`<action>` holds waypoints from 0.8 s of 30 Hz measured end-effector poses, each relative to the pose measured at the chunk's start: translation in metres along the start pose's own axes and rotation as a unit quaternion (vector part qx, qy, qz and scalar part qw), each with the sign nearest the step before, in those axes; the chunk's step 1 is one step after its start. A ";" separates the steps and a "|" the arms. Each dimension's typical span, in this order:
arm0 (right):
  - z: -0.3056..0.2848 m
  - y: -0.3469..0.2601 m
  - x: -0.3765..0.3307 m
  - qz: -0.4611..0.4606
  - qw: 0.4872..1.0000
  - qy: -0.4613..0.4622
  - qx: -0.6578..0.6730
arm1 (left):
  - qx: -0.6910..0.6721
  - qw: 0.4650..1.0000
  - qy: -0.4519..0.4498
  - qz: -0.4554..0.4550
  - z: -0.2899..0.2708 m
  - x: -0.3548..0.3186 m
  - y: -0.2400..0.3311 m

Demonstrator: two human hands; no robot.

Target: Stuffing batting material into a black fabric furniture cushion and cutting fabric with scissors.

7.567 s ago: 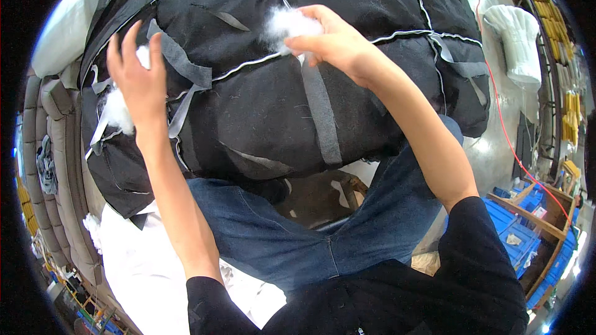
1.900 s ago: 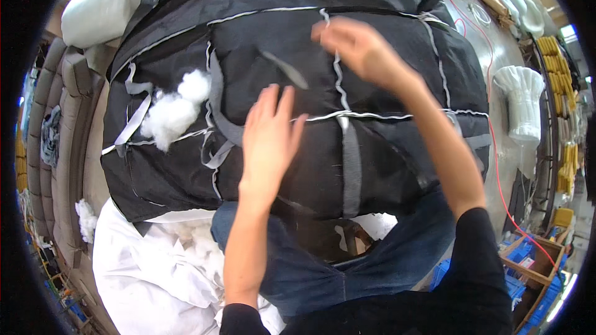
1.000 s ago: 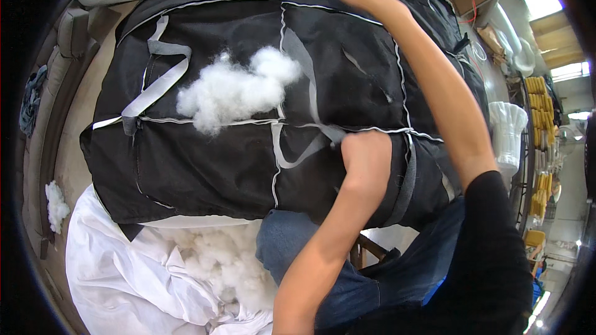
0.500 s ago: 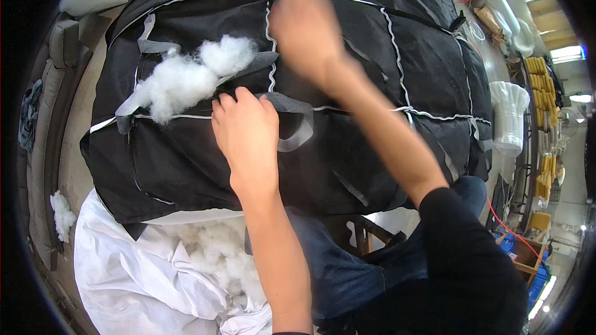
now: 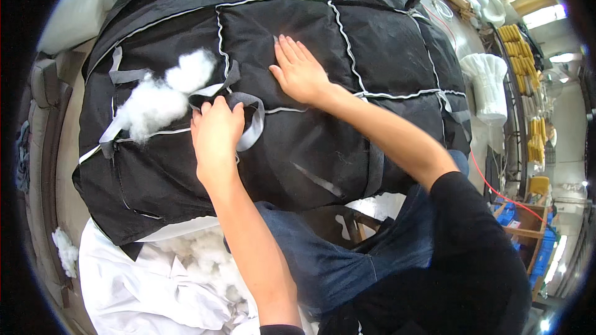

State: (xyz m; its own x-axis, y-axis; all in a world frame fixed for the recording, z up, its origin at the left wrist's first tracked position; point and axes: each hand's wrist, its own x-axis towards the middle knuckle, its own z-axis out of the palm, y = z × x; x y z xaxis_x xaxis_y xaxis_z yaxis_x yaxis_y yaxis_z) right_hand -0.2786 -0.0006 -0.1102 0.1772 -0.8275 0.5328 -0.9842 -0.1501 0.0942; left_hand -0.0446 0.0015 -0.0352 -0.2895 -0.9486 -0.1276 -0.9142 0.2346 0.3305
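Note:
A large black fabric cover (image 5: 292,149), sewn into padded squares by white-edged seams, spreads in front of me. My right hand (image 5: 302,71) lies flat on one square, its fingers stretched out and nothing in them. At the seam left of it, the bent fingers of my left hand (image 5: 216,133) grip a grey fabric strip (image 5: 253,125), which loops out beside the thumb. White fluffy stuffing (image 5: 152,107) rests in clumps on the cover left of that hand, among more grey strip ends. The left fingertips are partly hidden in the folds.
Below the cover's front edge, a white cloth sack (image 5: 143,279) holds more loose stuffing (image 5: 214,263). Grey cushions (image 5: 46,118) line the left side. On the right are a white wrapped bundle (image 5: 487,90), yellow rolls on a rack (image 5: 515,49) and a red hose (image 5: 490,183).
My right hand has come nearer and now lies flat on the cover instead of moving in a blur. The view has shifted, so the cover and left hand appear farther left.

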 end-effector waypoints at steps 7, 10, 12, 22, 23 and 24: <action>-0.111 0.025 0.067 -0.015 0.986 0.128 0.106 | -0.051 0.997 -0.054 -0.011 -0.008 -0.002 -0.028; -0.030 0.033 -0.045 0.083 0.995 0.049 -0.018 | -0.031 0.999 -0.034 0.011 -0.005 0.009 -0.005; -0.024 0.028 -0.044 0.068 0.998 0.004 -0.014 | -0.045 0.998 -0.050 -0.001 0.000 0.012 -0.016; -0.087 -0.008 0.117 -0.051 0.942 0.329 0.039 | -0.122 0.988 -0.094 0.002 -0.006 0.007 -0.042; -0.085 -0.029 0.107 -0.053 0.919 0.392 0.007 | -0.105 0.990 -0.097 0.003 -0.007 0.008 -0.046; -0.010 0.014 0.076 0.073 0.997 0.029 0.014 | -0.110 0.989 -0.093 0.033 -0.008 0.017 -0.017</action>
State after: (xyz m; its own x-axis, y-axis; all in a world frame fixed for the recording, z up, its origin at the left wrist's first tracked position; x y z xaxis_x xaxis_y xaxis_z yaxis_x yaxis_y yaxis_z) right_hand -0.2792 -0.0598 -0.0599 0.0304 -0.8097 0.5861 -0.9989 -0.0460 -0.0118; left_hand -0.0322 -0.0200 -0.0355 -0.4119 -0.8727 -0.2621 -0.8141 0.2233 0.5360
